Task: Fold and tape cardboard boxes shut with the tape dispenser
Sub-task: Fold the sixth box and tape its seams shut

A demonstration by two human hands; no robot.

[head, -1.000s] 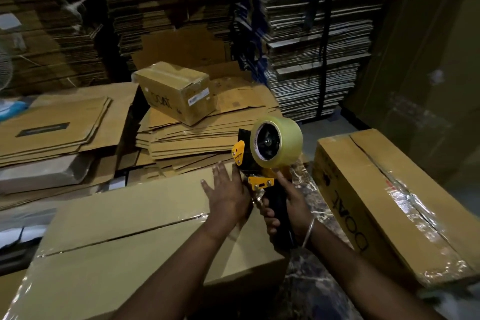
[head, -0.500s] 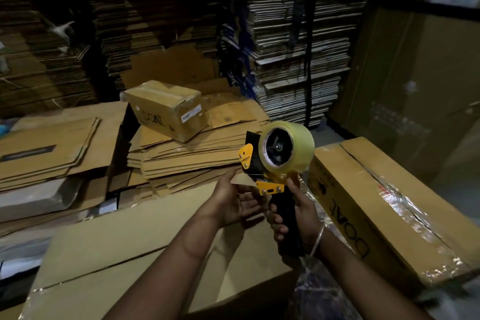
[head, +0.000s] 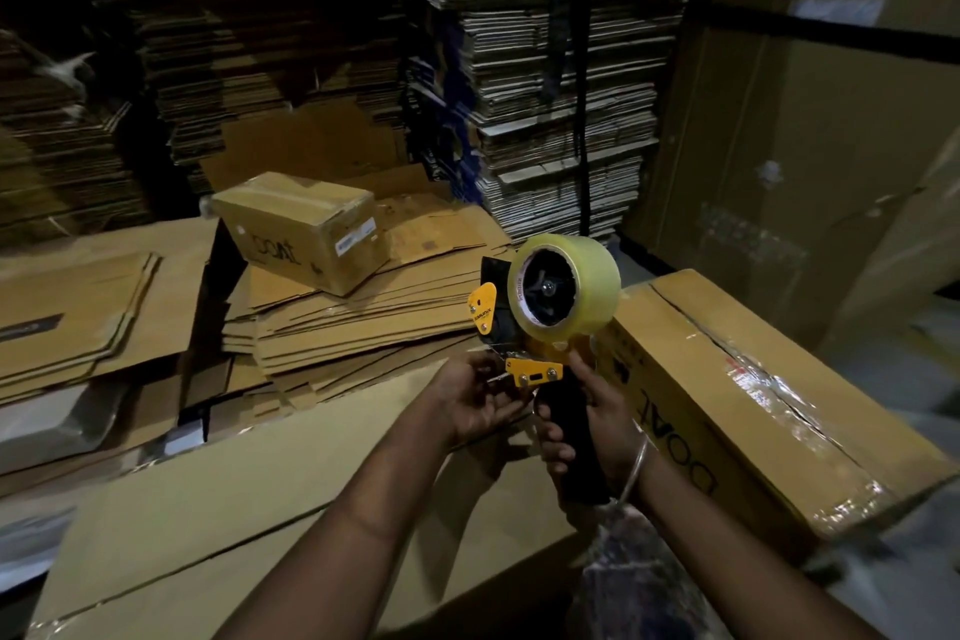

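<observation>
A long cardboard box (head: 249, 504) lies in front of me, flaps shut, clear tape along its seam. Above its right end my right hand (head: 587, 426) grips the black handle of a yellow tape dispenser (head: 540, 327), which stands upright with a clear tape roll on top. My left hand (head: 478, 395) is palm up at the dispenser's front, fingers at the loose tape end by the yellow blade guard; whether they pinch the tape is unclear. A second taped box (head: 737, 390) lies at the right.
A small taped box (head: 306, 229) sits on a pile of flattened cartons (head: 363, 322) behind. More flat cartons (head: 88, 307) lie at the left. Tall stacks of flat cardboard (head: 550, 68) and large cartons (head: 831, 146) wall the back and right.
My left hand lifted off the long box's top and turned palm up to the dispenser's front. The dispenser rose slightly in my right hand.
</observation>
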